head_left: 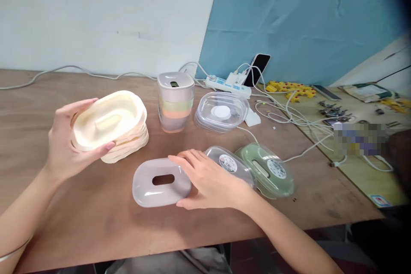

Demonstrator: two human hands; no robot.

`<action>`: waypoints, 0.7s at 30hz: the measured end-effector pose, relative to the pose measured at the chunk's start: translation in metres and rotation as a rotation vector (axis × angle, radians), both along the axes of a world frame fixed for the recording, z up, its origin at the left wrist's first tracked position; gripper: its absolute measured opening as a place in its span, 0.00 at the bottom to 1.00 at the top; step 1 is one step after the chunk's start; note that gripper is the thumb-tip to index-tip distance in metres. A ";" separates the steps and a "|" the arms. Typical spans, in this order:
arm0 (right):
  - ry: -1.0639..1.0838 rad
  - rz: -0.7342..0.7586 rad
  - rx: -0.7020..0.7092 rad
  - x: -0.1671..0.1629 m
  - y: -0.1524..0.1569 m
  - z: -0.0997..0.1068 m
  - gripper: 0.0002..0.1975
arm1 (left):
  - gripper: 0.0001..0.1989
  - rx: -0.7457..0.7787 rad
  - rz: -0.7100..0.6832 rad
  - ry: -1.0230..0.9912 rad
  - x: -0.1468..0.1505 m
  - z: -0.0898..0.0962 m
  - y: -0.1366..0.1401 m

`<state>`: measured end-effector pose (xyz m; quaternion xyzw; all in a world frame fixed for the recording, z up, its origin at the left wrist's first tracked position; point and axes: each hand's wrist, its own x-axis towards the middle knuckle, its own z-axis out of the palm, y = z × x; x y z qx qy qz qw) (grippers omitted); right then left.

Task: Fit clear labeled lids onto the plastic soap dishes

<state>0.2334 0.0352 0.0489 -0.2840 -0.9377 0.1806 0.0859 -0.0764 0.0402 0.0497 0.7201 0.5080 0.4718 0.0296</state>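
My left hand (pixel 64 147) grips a cream oval dish (pixel 128 113) with a raised middle, thumb and fingers around its left end. The dish tilts over a stack of similar cream pieces (pixel 136 144). My right hand (pixel 213 182) has its fingers and thumb on the right end of a pale grey oval lid (pixel 144 184) with a long slot, lying on the table. Partly hidden behind that hand is a clear grey lid (pixel 245 171) with a round sticker. Beside it lies a green lid (pixel 282 186), also slotted and stickered.
Stacked pastel containers (pixel 176 105) stand upright at the back, beside stacked clear lids (pixel 236 105). A power strip (pixel 221 86), a phone (pixel 258 68) and loose white cables (pixel 279 111) lie behind. Yellow parts (pixel 289 88) sit at right. The wooden table (pixel 128 231) ends near me.
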 end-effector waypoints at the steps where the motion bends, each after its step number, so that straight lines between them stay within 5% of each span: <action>1: 0.041 0.001 -0.029 0.005 0.002 0.005 0.41 | 0.43 0.028 -0.029 0.009 0.005 -0.001 -0.002; 8: 0.551 -0.160 -0.161 0.053 0.012 0.029 0.36 | 0.47 0.145 -0.231 -0.007 0.025 -0.004 -0.013; 12: 0.818 -0.355 -0.082 0.054 0.013 0.025 0.36 | 0.46 -0.029 -0.367 -0.062 0.040 -0.013 -0.028; 17: 0.392 -0.149 -0.197 0.042 0.012 0.026 0.34 | 0.51 -0.705 -0.439 -0.272 0.075 -0.043 -0.054; 21: 0.057 -0.119 -0.225 0.026 0.007 0.020 0.37 | 0.59 -0.778 -0.399 -0.296 0.081 -0.060 -0.059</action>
